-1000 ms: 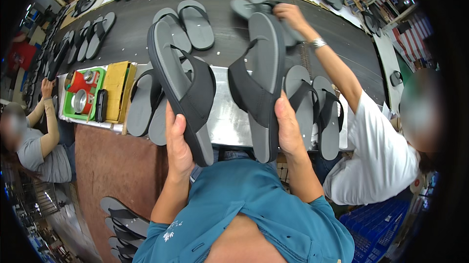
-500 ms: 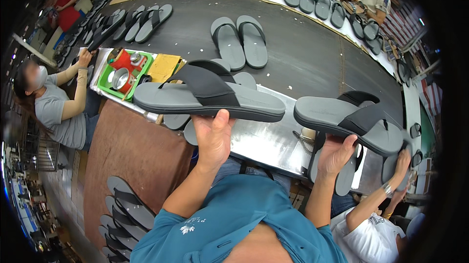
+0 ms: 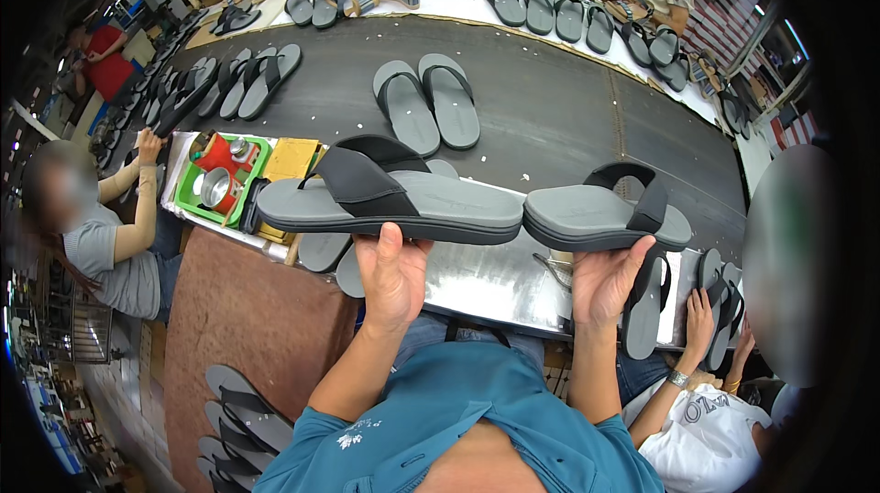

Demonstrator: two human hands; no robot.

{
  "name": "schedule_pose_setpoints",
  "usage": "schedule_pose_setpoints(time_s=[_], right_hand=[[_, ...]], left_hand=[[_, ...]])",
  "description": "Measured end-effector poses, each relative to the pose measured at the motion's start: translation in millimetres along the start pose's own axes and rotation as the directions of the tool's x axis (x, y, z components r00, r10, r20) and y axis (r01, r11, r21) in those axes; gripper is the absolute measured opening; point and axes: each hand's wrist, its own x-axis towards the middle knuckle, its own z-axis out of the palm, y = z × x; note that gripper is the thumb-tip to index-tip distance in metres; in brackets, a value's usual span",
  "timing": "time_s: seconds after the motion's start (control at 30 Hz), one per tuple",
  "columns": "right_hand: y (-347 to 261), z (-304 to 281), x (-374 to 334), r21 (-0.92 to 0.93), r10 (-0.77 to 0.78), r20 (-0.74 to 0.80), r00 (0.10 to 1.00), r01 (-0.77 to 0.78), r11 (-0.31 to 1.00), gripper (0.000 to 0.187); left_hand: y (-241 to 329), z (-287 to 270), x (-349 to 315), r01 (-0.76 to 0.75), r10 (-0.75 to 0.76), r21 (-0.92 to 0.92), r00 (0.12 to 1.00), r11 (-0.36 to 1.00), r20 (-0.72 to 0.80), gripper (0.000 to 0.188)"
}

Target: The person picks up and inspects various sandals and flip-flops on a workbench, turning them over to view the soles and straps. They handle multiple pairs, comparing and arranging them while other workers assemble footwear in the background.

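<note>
My left hand (image 3: 392, 282) is closed under a grey thong sandal (image 3: 467, 200) with wide black straps, thumb against the sole's side edge. In my right hand (image 3: 607, 282) is a matching sandal (image 3: 573, 207), gripped from below, thumb against its side. Both are held up almost level, side by side, their near ends meeting or almost meeting. Beneath and behind them, more grey sandals (image 3: 323, 252) are partly hidden by the held one and my left hand. Another sandal (image 3: 644, 323) lies to the right of my right hand.
A shiny metal tabletop (image 3: 477, 287) lies below my hands. Beyond it, a dark belt (image 3: 550, 117) carries a sandal pair (image 3: 408, 113). A green tray (image 3: 203, 186) holds tins. Several sandals (image 3: 247, 410) stand at lower left. Co-workers sit left and right; one hand (image 3: 698, 323) touches sandals.
The right sandal has moved left and levelled out, so the gap to the left sandal has closed. The left sandal sits slightly lower. The right co-worker's hand has moved left.
</note>
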Motion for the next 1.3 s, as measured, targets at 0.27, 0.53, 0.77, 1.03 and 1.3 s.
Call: schedule_pose_setpoints(time_s=[0.27,0.53,0.77,1.03,1.3], right_hand=[[2.1,-3.0,4.3,0.051,0.184,-0.005,0.983,-0.184,0.982,0.062],[-8.2,-8.2,5.0,0.039,0.168,0.044,0.985,-0.170,0.985,0.066],[-0.8,-2.3,1.4,0.215,0.335,0.116,0.935,-0.353,0.911,0.077],[25.7,-11.7,-14.4,0.624,0.485,0.325,0.812,-0.569,0.536,0.068],[26.8,-8.4,-13.6,0.632,0.465,0.365,0.806,-0.582,0.512,0.056]], left_hand=[[-5.7,-6.8,-1.6,0.053,-0.053,0.015,0.998,0.998,-0.020,0.070],[-12.0,2.3,0.5,0.078,-0.078,-0.020,0.997,0.997,0.002,0.067],[-15.4,7.2,0.6,0.246,-0.240,-0.189,0.969,0.951,0.054,0.070],[-42.8,2.5,-10.5,0.587,-0.523,-0.615,0.794,0.527,0.310,0.062],[-47.3,-0.2,-11.2,0.574,-0.568,-0.585,0.792,0.573,0.222,0.059]])
